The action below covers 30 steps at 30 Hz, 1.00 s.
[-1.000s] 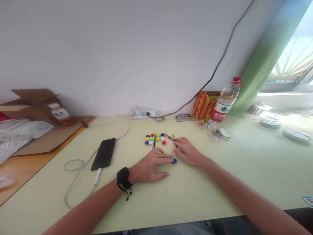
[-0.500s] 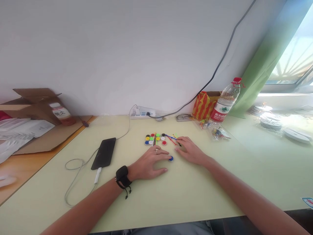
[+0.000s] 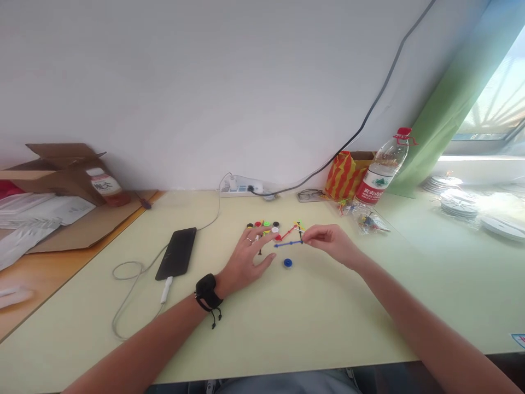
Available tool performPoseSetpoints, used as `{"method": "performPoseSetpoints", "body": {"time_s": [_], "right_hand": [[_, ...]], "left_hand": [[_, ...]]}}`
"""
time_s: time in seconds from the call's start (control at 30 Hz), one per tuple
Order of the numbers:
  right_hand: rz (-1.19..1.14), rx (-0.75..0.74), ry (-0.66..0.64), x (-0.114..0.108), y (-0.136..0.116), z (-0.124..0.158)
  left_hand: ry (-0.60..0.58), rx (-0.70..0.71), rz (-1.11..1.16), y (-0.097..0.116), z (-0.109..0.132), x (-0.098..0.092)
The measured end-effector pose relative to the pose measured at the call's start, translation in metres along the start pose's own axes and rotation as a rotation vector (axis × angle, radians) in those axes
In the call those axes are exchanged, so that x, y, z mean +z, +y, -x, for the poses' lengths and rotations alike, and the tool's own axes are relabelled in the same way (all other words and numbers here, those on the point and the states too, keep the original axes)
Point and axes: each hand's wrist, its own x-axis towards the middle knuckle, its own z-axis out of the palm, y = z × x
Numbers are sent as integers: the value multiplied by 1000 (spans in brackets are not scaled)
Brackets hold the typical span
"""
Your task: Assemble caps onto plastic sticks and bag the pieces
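My right hand point(image 3: 330, 243) pinches one end of a thin blue arrow point(image 3: 289, 243), whose pointed tip faces left just above the table. Beside it lie a red arrow point(image 3: 289, 232), a black one and a yellow-green one, partly hidden by my fingers. My left hand point(image 3: 248, 260), wearing a ring, reaches over a group of small coloured discs with its fingers apart. A white disc point(image 3: 275, 230) is by its fingertips; whether they touch cannot be seen. Alone in front of both hands sits a blue disc point(image 3: 287, 263) with a clear rim. Several discs are hidden under my left hand.
A black phone point(image 3: 177, 254) on a charging cable lies left. At the back are a power strip point(image 3: 241, 189), glasses point(image 3: 311, 195), a striped bag point(image 3: 344, 175) and a large water bottle point(image 3: 381, 175). Small plastic packets point(image 3: 371, 220) lie before the bottle.
My left hand has left the blue disc and moved up over the group of discs. My right hand has picked up the blue arrow's end, swinging its tip leftward.
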Motion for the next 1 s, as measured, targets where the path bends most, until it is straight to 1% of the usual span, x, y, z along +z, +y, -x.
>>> {"method": "performPoseSetpoints", "body": {"time_s": [0.07, 0.1, 0.17, 0.2, 0.37, 0.47, 0.57, 0.7, 0.87, 1.0], "right_hand": [[-83, 95, -98, 2, -4, 3], [-103, 139, -119, 4, -4, 4], [-122, 207, -131, 9, -2, 5], [-128, 231, -130, 12, 0, 5], [-126, 297, -124, 20, 4, 6], [-113, 314, -135, 22, 4, 6], [-103, 314, -147, 23, 2, 7], [-98, 327, -159, 20, 1, 9], [-88, 329, -201, 16, -3, 13], [-49, 275, -206, 18, -7, 18]], "left_hand": [[-37, 28, 48, -4, 2, 1], [-78, 45, 83, -6, 3, 3], [-160, 63, 132, -10, 6, 5], [-182, 61, 140, -12, 7, 6], [-171, 46, 133, -12, 8, 7], [-203, 50, 125, -9, 5, 4], [-261, 92, 110, -2, 3, 1], [-324, 139, 96, 7, 1, 3], [-332, 154, 125, 11, 3, 9], [-342, 154, 90, 14, 4, 11]]}}
